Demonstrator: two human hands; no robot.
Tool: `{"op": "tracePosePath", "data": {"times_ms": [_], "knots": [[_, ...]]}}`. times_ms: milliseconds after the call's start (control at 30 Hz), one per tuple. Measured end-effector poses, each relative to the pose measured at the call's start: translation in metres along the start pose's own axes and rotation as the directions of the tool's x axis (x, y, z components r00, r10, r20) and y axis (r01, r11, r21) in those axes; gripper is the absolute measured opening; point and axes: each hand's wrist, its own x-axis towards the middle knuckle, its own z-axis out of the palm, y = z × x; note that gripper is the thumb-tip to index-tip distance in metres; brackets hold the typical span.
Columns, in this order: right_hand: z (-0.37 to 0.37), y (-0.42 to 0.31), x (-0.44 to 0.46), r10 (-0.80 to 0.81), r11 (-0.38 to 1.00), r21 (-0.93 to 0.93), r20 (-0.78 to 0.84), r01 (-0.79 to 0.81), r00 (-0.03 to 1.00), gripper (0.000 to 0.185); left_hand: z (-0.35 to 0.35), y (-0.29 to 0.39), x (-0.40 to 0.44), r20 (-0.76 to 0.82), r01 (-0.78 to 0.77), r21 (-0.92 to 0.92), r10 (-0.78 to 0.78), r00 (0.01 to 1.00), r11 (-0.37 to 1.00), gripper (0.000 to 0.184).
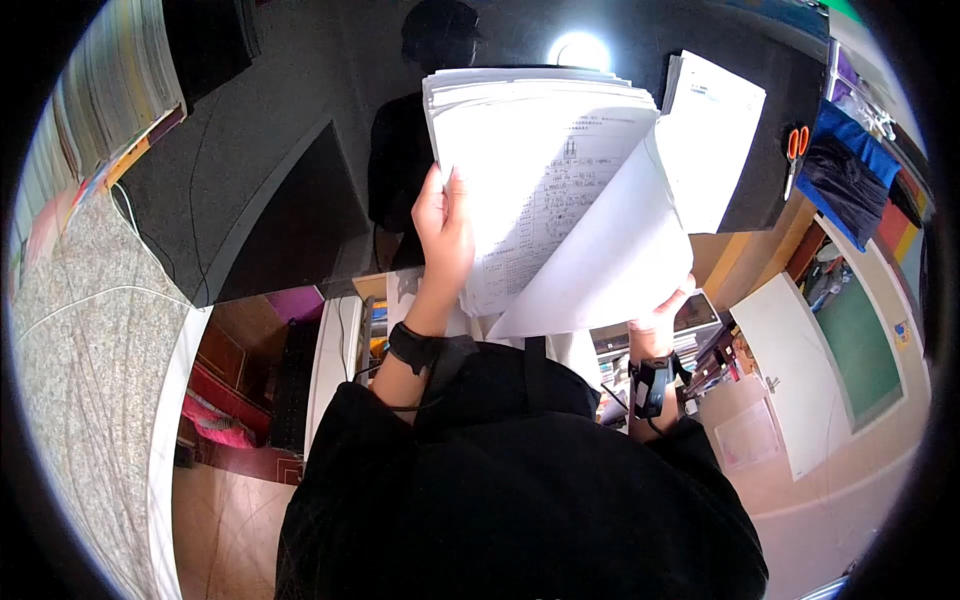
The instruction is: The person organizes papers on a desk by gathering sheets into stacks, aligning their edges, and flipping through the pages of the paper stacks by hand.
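Note:
A thick stack of printed and handwritten papers (500,190) is held up over the near edge of the dark table. My left hand (445,222) grips the stack's left edge, fingers behind and thumb in front. At the lower right corner, my right hand (662,308) is closed on a lifted top sheet (610,240), which curls over and shows its blank side. Part of that hand is hidden behind the paper. Another pile of papers (715,130) lies on the table just right of the stack. Black bands are on both wrists.
Orange-handled scissors (795,160) lie at the table's right edge, beside a blue and black cloth pouch (850,170). A bright light reflects off the glossy dark tabletop (290,80). Thick stacked books (115,90) stand at the upper left. Below the table are open drawers.

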Motion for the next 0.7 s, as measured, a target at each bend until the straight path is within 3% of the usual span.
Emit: {"op": "tracePosePath", "data": {"times_ms": [67,133,200,267,300,367,400,467,533,600,700], "knots": [[-0.001,0.0,-0.003,-0.175,0.9,-0.392,0.079,0.191,0.981,0.042,0.003,0.0,-0.001,-0.024,-0.045,0.012,0.045,0.999,0.999,0.023],[0.004,-0.001,-0.003,-0.278,0.755,-0.58,0.139,0.306,0.95,0.039,0.003,0.004,-0.002,-0.023,-0.034,0.002,0.034,0.999,0.999,0.023],[0.007,0.001,-0.004,-0.249,0.875,-0.409,0.077,0.258,0.966,0.035,0.003,0.005,-0.003,-0.038,-0.03,0.002,0.03,0.999,1.0,0.024],[0.011,0.001,-0.002,-0.046,0.997,0.055,0.015,0.045,0.999,0.031,0.004,0.004,-0.002,-0.073,-0.033,0.011,0.034,0.997,0.999,0.025],[0.015,0.0,0.0,0.068,0.964,0.256,0.013,-0.069,0.998,0.029,0.003,0.002,-0.001,-0.066,-0.045,0.033,0.047,0.997,0.998,0.026],[0.035,-0.01,0.013,0.294,0.822,0.475,0.122,-0.316,0.948,0.028,-0.001,-0.003,0.0,-0.051,-0.069,0.077,0.073,0.996,0.995,0.027],[0.037,-0.001,0.016,0.196,0.9,0.366,0.149,-0.238,0.969,0.022,-0.001,-0.003,0.0,-0.052,-0.079,0.114,0.085,0.995,0.99,0.027],[0.05,0.009,0.037,0.019,1.0,0.014,0.396,-0.026,0.918,0.017,0.001,-0.001,0.001,-0.048,-0.098,0.184,0.109,0.993,0.978,0.028],[0.072,0.003,0.03,0.105,0.971,-0.235,0.25,-0.045,0.963,0.014,-0.002,-0.007,0.001,-0.05,-0.041,0.076,0.045,0.998,0.996,0.028],[0.074,0.005,0.028,0.043,0.906,-0.423,0.114,0.009,0.993,0.011,0.001,-0.002,0.001,-0.068,0.005,0.003,-0.005,0.998,1.0,0.028],[0.055,0.006,0.029,-0.202,0.727,-0.67,0.0,0.15,0.979,0.01,0.0,-0.003,0.002,-0.068,0.023,-0.039,-0.026,0.997,0.999,0.029]]}}
